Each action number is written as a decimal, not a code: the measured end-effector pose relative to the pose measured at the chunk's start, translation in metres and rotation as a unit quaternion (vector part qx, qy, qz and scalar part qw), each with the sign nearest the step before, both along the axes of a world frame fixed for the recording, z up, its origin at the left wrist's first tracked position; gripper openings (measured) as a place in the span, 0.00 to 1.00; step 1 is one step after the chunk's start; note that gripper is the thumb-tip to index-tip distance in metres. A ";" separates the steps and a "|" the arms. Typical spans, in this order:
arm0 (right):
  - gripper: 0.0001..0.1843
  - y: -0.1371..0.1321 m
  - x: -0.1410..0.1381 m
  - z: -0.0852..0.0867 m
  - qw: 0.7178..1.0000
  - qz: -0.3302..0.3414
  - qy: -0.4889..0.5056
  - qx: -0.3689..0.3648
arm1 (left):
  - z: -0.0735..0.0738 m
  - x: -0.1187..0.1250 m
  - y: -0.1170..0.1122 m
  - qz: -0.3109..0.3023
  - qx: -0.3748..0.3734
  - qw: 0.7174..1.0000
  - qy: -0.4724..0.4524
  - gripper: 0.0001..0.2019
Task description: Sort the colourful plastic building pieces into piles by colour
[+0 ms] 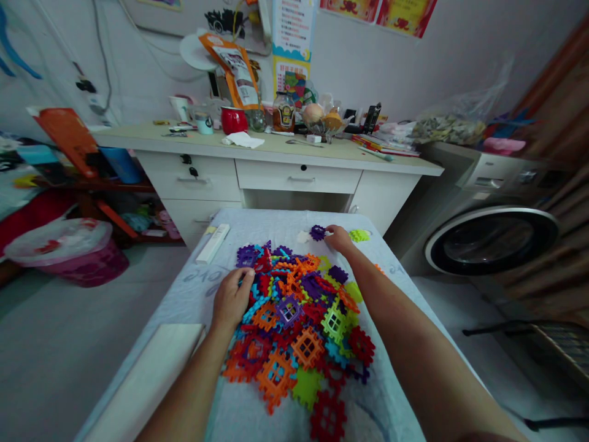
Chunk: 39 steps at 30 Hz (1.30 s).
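Observation:
A heap of flat interlocking plastic tiles (pixel 299 325) in orange, purple, red, green and blue lies on a cloth-covered table (pixel 257 224). My left hand (pixel 232 298) rests palm down on the heap's left edge, fingers curled over the tiles. My right hand (pixel 339 238) reaches to the far end of the table, fingertips pinched on a purple tile (pixel 317 232). A white tile (pixel 302 236) lies just left of that one and a yellow-green tile (pixel 359 235) lies to the right of the hand.
A long white box (pixel 213 243) lies at the table's left edge and a pale board (pixel 147 377) at the near left. Behind stands a cluttered white desk (pixel 294 162). A washing machine (pixel 492 236) is at right, a pink bin (pixel 69 252) at left.

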State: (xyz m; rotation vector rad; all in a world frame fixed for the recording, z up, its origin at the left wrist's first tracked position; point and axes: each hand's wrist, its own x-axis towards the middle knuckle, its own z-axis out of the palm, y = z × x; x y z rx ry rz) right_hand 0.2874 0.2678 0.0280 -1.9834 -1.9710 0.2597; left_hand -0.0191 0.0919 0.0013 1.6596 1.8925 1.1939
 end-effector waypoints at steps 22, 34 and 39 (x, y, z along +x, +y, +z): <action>0.19 -0.089 0.108 0.001 0.996 -0.060 -0.064 -0.034 | -0.003 0.000 0.000 -0.001 0.006 1.000 -0.012 0.21; 0.19 -0.131 0.120 -0.010 0.996 -0.083 -0.037 0.008 | -0.002 0.000 -0.002 0.001 0.026 0.999 -0.027 0.21; 0.19 -0.138 0.098 -0.001 0.992 -0.103 -0.048 0.047 | -0.001 0.000 -0.002 0.003 0.023 0.999 -0.027 0.21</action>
